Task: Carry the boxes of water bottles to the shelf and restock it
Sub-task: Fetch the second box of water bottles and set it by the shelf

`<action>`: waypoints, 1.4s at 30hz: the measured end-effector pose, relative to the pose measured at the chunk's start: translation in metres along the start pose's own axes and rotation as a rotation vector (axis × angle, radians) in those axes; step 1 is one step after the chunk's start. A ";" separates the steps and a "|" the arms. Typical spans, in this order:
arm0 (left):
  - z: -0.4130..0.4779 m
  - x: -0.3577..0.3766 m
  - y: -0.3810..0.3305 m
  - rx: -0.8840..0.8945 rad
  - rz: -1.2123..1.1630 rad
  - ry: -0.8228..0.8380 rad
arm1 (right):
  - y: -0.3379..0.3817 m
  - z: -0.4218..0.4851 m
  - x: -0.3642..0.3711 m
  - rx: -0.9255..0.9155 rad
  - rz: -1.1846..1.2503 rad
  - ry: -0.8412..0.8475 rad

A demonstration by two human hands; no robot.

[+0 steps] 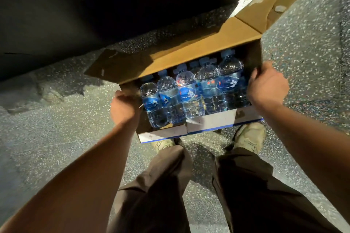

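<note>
Here left hand (124,108), right hand (267,87) grip box (214,121) ends — dark surface (75,21) ahead, floor (56,119) beside.

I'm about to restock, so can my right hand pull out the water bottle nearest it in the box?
Probably not yet: the right hand grips the cardboard box, sharing its weight with the left hand. The flaps are open, so nothing covers that water bottle.

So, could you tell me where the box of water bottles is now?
Centre of the head view: the open box is held between the left hand and right hand, above the shoes.
</note>
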State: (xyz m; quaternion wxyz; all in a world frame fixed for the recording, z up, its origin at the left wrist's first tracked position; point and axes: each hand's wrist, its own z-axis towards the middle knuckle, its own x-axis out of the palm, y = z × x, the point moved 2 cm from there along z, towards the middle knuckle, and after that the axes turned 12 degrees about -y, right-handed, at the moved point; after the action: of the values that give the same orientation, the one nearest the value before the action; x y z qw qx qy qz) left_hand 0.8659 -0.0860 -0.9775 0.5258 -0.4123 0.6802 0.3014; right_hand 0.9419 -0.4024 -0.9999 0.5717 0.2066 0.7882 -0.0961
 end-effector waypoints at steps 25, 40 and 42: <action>0.025 0.031 0.038 0.045 0.320 0.367 | -0.010 0.022 0.002 -0.134 -0.477 0.262; 0.022 0.019 0.036 0.213 0.263 0.371 | -0.018 0.011 -0.012 -0.230 -0.381 0.209; 0.022 0.013 0.033 0.225 0.272 0.376 | -0.020 0.007 -0.017 -0.216 -0.393 0.210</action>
State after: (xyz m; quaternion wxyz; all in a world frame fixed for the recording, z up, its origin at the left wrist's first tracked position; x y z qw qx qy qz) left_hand 0.8457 -0.0550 -0.9962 0.3872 -0.3047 0.8445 0.2099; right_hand 0.9440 -0.4272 -0.9877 0.4758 -0.0042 0.8740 -0.0987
